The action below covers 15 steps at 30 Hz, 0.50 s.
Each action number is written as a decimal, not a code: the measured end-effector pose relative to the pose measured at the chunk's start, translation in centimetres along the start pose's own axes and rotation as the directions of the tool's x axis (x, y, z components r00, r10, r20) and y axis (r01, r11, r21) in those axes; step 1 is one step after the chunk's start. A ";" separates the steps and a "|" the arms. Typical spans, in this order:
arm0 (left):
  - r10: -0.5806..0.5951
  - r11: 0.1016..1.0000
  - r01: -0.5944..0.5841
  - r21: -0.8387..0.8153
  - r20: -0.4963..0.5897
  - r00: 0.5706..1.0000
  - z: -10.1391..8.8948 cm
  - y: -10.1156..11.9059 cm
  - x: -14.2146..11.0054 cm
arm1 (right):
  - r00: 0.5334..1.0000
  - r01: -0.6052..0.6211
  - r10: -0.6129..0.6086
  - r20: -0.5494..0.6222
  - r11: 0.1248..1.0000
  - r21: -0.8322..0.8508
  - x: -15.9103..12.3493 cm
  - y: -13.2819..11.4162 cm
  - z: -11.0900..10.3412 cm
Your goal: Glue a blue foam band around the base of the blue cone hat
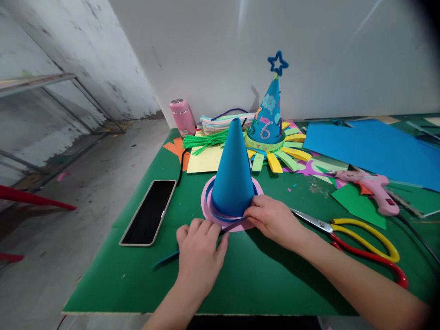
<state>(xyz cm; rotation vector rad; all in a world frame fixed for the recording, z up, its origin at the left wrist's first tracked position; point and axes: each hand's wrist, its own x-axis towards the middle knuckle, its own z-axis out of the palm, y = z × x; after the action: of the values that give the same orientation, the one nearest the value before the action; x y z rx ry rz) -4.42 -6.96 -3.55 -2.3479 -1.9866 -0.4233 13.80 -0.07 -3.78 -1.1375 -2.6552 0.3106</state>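
Note:
A plain blue paper cone [233,172] stands upright on a pink paper disc [206,201] near the middle of the green table. A thin blue paper strip [220,215] curls round the cone's base and trails off to the lower left. My right hand [275,219] pinches that strip against the cone's base on its right side. My left hand [199,250] lies in front of the cone with its fingers curled over the strip's trailing end.
A phone [148,211] lies left of the cone. Scissors [360,238] with red and yellow handles lie right, with a pink glue gun [373,189] behind them. Further back stand a decorated blue hat [268,120], green pipe cleaners [203,140], a pink bottle [182,117] and blue sheets [374,146].

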 end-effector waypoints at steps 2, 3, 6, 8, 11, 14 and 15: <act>0.025 1.000 -0.025 -0.013 -0.006 1.000 0.2 0.7 0.3 | 1.000 -0.001 0.001 -0.003 1.000 0.002 0.0 0.0 0.1; 0.036 0.999 -0.036 -0.019 -0.015 0.999 0.3 1.1 0.5 | 1.000 -0.001 0.001 -0.004 1.000 0.003 0.0 0.0 0.1; 0.058 0.998 -0.059 -0.029 -0.043 0.997 0.8 2.0 1.1 | 1.000 -0.004 0.004 -0.012 1.000 0.001 -0.1 0.1 0.2; 0.066 0.997 -0.067 -0.026 -0.051 0.997 1.1 2.3 1.3 | 1.000 -0.006 0.006 -0.018 1.000 -0.002 -0.1 0.1 0.3; 0.074 0.997 -0.075 -0.022 -0.060 0.995 1.6 2.3 1.3 | 1.000 -0.006 0.006 -0.024 1.000 -0.005 -0.1 0.1 0.3; 0.076 0.997 -0.077 -0.004 -0.096 0.993 1.7 2.2 1.2 | 1.000 -0.007 0.007 -0.027 1.000 -0.008 -0.1 0.1 0.3; 0.074 0.997 -0.073 0.012 -0.109 0.991 1.7 2.2 1.1 | 1.000 -0.007 0.007 -0.028 1.000 -0.008 -0.1 0.1 0.3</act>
<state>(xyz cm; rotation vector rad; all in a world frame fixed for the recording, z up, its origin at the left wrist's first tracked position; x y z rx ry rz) -1.79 -5.91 -4.58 -2.3301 -1.8443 -0.5264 13.83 -0.12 -4.13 -1.1453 -2.6310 0.2829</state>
